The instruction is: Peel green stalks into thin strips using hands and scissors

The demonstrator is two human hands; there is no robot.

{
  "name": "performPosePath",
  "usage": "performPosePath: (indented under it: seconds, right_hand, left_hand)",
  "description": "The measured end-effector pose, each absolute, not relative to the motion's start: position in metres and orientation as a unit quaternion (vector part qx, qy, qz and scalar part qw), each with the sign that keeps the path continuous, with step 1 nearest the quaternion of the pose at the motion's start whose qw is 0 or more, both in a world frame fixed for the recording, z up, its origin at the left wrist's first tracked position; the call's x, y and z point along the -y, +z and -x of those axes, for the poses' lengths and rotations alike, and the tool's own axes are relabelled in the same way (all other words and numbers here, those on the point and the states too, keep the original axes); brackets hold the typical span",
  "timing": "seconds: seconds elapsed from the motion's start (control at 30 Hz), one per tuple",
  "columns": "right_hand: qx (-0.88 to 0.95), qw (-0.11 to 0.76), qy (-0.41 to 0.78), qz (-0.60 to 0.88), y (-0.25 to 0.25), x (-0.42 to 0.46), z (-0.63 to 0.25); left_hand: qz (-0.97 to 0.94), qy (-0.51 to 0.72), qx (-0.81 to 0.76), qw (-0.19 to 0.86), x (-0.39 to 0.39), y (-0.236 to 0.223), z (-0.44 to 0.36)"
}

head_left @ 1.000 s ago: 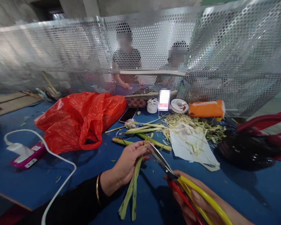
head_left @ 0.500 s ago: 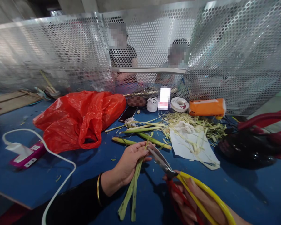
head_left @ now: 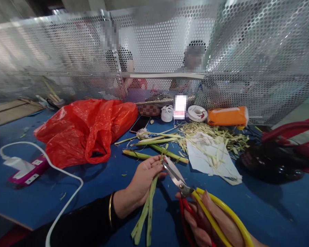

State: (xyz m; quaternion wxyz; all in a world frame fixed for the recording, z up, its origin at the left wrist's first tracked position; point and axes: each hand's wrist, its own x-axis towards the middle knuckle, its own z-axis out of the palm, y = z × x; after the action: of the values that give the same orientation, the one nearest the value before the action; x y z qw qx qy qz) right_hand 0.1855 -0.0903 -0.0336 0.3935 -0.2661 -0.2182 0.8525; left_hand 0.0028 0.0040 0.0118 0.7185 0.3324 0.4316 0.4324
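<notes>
My left hand (head_left: 146, 178) pinches a small bundle of flat green plant strips (head_left: 147, 216) near its top, and the loose ends hang down toward me. In my right hand (head_left: 206, 216) is a pair of scissors (head_left: 181, 187) with one yellow and one red handle. Their blades are parted, with the tips close to the bundle's top by my left fingertips. Whether they touch the strips I cannot tell. Just beyond my left hand lie several green stalks (head_left: 167, 153) on the blue table (head_left: 98, 185).
Left are a red plastic bag (head_left: 87, 130), a purple power strip (head_left: 28, 175) and a white cable (head_left: 77, 188). Right are plant shavings (head_left: 216, 132), white paper (head_left: 208, 161) and a black iron-like object (head_left: 270, 157). Behind a perforated screen (head_left: 159, 41) sit two people.
The scissor blades have opened wider near the bundle's top. My left hand stays nearly still. One person behind the screen has shifted to the left.
</notes>
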Motion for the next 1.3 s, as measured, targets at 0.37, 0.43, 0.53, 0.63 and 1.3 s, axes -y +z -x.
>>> performPosePath:
  seconds: [0.37,0.43,0.53,0.63,1.3]
  right_hand:
    - [0.185,0.388,0.878,0.212,-0.024,0.087,-0.182]
    - [0.184,0.388,0.878,0.211,-0.024,0.087,-0.182]
    - [0.179,0.387,0.879,0.214,-0.024,0.087,-0.182]
    - [0.187,0.383,0.878,0.216,-0.026,0.088,-0.182]
    - [0.182,0.378,0.881,0.218,-0.019,0.090,-0.179]
  left_hand:
    - [-0.334,0.464,-0.406,0.713,-0.002,0.008,-0.004]
    - [-0.330,0.465,-0.404,0.716,-0.003,0.008,-0.004]
    - [-0.324,0.461,-0.406,0.720,-0.003,0.008,-0.004]
    - [-0.333,0.448,-0.413,0.720,-0.003,0.007,-0.004]
    - [-0.328,0.454,-0.404,0.724,-0.001,0.006,-0.006]
